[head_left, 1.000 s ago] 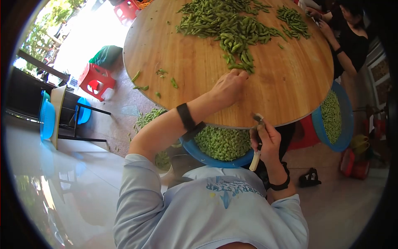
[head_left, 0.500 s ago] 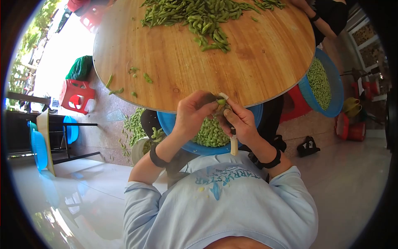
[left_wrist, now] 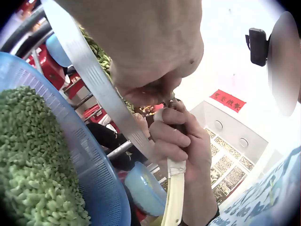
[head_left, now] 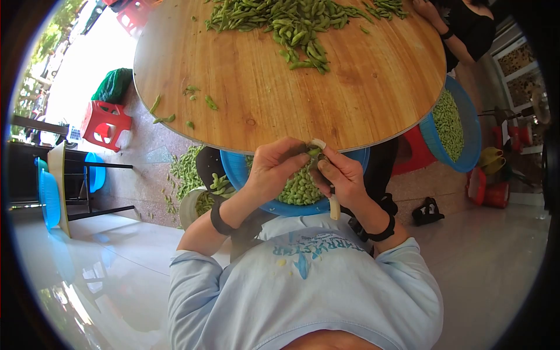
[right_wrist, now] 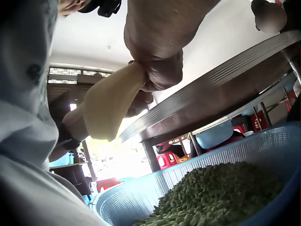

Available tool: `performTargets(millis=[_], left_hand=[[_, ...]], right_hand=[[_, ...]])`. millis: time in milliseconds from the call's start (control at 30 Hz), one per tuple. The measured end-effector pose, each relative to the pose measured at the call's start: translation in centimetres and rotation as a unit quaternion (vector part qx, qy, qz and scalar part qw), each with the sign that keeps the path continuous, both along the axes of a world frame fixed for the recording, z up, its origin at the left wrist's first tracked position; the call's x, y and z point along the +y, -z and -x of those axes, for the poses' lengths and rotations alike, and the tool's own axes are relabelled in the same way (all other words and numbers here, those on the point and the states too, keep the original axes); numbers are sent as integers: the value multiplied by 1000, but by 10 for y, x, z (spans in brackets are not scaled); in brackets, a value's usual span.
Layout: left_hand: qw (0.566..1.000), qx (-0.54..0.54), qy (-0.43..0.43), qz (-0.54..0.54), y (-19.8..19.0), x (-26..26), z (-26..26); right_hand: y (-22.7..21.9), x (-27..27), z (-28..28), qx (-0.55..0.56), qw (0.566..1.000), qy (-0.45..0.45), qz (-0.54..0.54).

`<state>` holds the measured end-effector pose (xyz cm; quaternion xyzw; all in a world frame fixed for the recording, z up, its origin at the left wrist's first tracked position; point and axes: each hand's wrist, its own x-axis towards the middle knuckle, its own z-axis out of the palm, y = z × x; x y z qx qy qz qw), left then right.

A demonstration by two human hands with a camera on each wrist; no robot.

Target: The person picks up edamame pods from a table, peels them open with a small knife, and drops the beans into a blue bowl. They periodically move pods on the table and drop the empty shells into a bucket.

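Observation:
Both hands meet just off the near edge of the round wooden table (head_left: 262, 99). My left hand (head_left: 269, 169) pinches a green bean pod (head_left: 314, 153) by its end, right against the fingertips of my right hand (head_left: 345, 179). Curled fingers of the right hand grip a tool with a cream handle (head_left: 334, 209); its working end is hidden among the fingers. In the left wrist view, a white band (left_wrist: 160, 115) circles one right finger. Below the hands, a blue basket (head_left: 232, 167) holds shelled green beans (head_left: 300, 188).
A heap of pods (head_left: 291, 26) lies on the table's far side, with a few loose pods (head_left: 211, 102) at the left. Another blue basket (head_left: 469, 119) of beans stands to the right. A red stool (head_left: 106, 125) is at left. Another person's arm (head_left: 433, 16) rests at the far right.
My left hand has come back from the near edge of the pod heap to the right hand, now with a pod. Since half a second ago, both hands have stayed together over the basket.

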<state>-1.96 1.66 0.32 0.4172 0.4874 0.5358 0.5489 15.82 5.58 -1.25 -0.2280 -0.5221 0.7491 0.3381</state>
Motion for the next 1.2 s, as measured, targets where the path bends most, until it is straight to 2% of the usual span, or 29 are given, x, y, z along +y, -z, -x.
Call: performTargets(millis=[133, 200, 233, 267, 300, 333, 367, 433, 500, 567, 700, 767, 800, 833, 867, 900, 933, 967, 1000, 1067, 1100, 1167, 1200], left_hand=[[996, -79, 23, 26, 3, 4, 5], [960, -242, 56, 132, 0, 7, 6], [959, -242, 54, 133, 1, 6, 5], [938, -295, 62, 169, 2, 6, 5], [913, -346, 71, 203, 3, 7, 4], [913, -346, 70, 203, 4, 8, 3], [914, -337, 54, 220, 5, 7, 0], [913, -328, 37, 239, 5, 4, -8], [966, -174, 28, 187, 2, 6, -15], [969, -162, 30, 185, 3, 6, -17], [965, -153, 53, 207, 5, 7, -8], [959, -158, 68, 224, 4, 2, 0], [952, -163, 90, 242, 2, -1, 5], [969, -58, 97, 220, -1, -8, 10], [971, -53, 84, 215, -5, -16, 18], [980, 179, 59, 63, -11, -29, 30], [912, 399, 33, -90, -17, -39, 42], [843, 536, 30, -48, -27, -49, 58], [752, 658, 28, -4, -37, -60, 75], [656, 749, -19, 87, -53, -67, 105], [655, 751, -24, 85, -55, -61, 117], [705, 696, -121, -61, -52, -39, 144], [711, 689, -129, -59, -49, -23, 153]], right_hand=[[-5, -2, 1, 8, 1000, 3, -30], [-1, -1, -2, 17, 999, 6, -47], [5, 2, -7, -6, 994, 2, -109], [10, 6, -8, -28, 985, -1, -172], [12, 10, -5, -26, 985, -2, -173], [13, 14, -2, -38, 942, 54, -329], [14, 15, 0, -50, 872, 108, -475], [15, 10, -5, -73, 882, 110, -453], [14, 10, -6, -93, 887, 113, -437], [14, 8, -8, -112, 899, 130, -403], [9, 10, -6, -113, 889, 132, -423], [7, 14, -7, -129, 855, 98, -493], [8, 14, -6, -118, 855, 91, -497], [10, 12, -5, -119, 853, 107, -497], [12, 12, -5, -120, 851, 124, -497], [10, 13, -8, -150, 859, 110, -477], [7, 12, -9, -142, 860, 106, -479], [4, 12, -9, -150, 868, 58, -470], [2, 11, -10, -160, 873, 11, -460], [8, 11, -9, -162, 860, 5, -484], [7, 10, -8, -169, 870, 10, -462], [3, 12, -4, -174, 879, 13, -443], [0, 13, -1, -163, 878, 17, -450]])
